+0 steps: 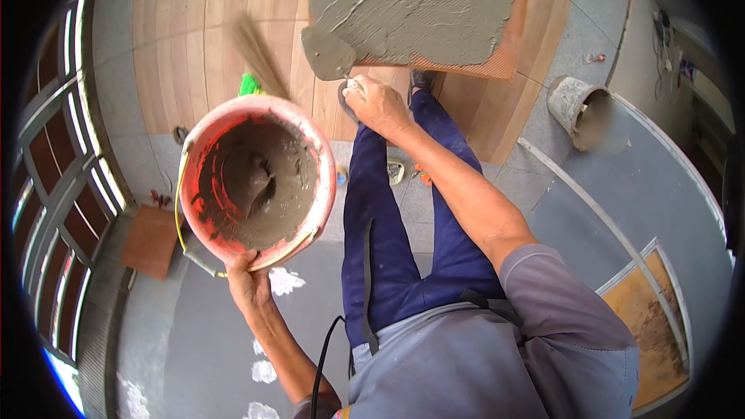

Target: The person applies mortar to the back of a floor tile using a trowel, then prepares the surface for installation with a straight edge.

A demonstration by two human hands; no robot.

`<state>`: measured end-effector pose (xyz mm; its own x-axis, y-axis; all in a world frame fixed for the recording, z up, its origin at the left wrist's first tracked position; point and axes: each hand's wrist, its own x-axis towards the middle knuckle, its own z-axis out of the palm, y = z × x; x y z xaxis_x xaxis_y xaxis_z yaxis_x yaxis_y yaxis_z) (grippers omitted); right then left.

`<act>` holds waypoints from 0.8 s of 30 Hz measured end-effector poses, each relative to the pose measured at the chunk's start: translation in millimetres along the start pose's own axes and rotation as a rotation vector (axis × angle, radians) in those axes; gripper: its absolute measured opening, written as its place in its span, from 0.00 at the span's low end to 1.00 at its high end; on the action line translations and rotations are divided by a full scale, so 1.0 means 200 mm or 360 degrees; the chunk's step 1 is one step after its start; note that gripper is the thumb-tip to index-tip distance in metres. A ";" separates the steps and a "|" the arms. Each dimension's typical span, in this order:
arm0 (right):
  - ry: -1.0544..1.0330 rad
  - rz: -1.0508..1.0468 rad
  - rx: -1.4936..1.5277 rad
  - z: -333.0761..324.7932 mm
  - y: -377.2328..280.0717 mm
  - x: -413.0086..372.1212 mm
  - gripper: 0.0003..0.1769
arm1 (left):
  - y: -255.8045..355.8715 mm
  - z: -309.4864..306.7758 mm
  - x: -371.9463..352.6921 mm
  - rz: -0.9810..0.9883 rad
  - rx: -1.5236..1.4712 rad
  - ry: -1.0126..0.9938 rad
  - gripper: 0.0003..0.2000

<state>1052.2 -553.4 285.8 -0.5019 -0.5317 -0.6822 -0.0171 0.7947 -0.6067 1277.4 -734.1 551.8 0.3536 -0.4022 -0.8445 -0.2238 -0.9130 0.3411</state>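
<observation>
My left hand (247, 278) grips the near rim of a red bucket (322, 157) that is partly filled with wet grey mortar (260, 182). My right hand (378, 105) is closed on the handle of a trowel (327, 54) whose blade carries a lump of mortar. The blade touches the lower left corner of a tile (504, 58) propped in front of me. The tile's back is spread with combed grey mortar (411, 4). My legs in blue trousers (388, 225) stand below the tile.
Wood-look tiles (178, 46) cover the floor ahead, with a broom (256, 58) lying on them. A mortar-caked grey bucket (578, 109) stands at the right. A loose tile (151, 242) lies at the left by window frames (54, 186). Bare grey screed (636, 186) spreads right.
</observation>
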 end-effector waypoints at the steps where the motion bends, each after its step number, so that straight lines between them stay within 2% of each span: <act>1: 0.0126 -0.0026 -0.0010 0.00 0.03 0.03 0.10 | -0.01 0.00 0.01 0.0015 0.0013 -0.0032 0.32; 6: 0.0588 0.0020 -0.0116 0.01 0.17 0.00 0.13 | -0.02 -0.04 0.05 0.0073 0.0035 -0.0097 0.32; 7: 0.0614 0.0140 -0.0153 0.00 0.20 -0.04 0.13 | -0.03 -0.07 0.07 0.0086 0.0052 -0.0117 0.32; 10: 0.0840 0.0212 -0.0164 -0.07 0.34 -0.25 0.12 | -0.03 -0.11 0.09 0.0097 0.0082 -0.0178 0.31; 12: 0.0853 0.0347 -0.0088 -0.10 0.53 -0.39 0.13 | -0.03 -0.14 0.11 0.0114 0.0098 -0.0222 0.31; 16: 0.1111 0.0383 -0.0060 -0.28 0.78 -0.64 0.15 | -0.03 -0.13 0.11 0.0200 0.0167 -0.0325 0.31; 19: 0.1108 0.0559 -0.0090 -0.38 0.85 -0.73 0.16 | -0.03 -0.14 0.10 0.0262 0.0203 -0.0413 0.31; 22: 0.1180 0.0357 0.0018 -0.38 0.77 -0.75 0.13 | -0.02 -0.16 0.12 0.0260 0.0218 -0.0419 0.31; 24: 0.1066 0.0075 -0.0055 -0.26 0.65 -0.73 0.11 | -0.02 -0.18 0.13 0.0287 0.0238 -0.0432 0.31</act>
<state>1079.4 -357.0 327.5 -0.9308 -0.2084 -0.3002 -0.0042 0.8275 -0.5614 1319.3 -742.1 543.2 0.0467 -0.5048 -0.8620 -0.3983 -0.8007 0.4474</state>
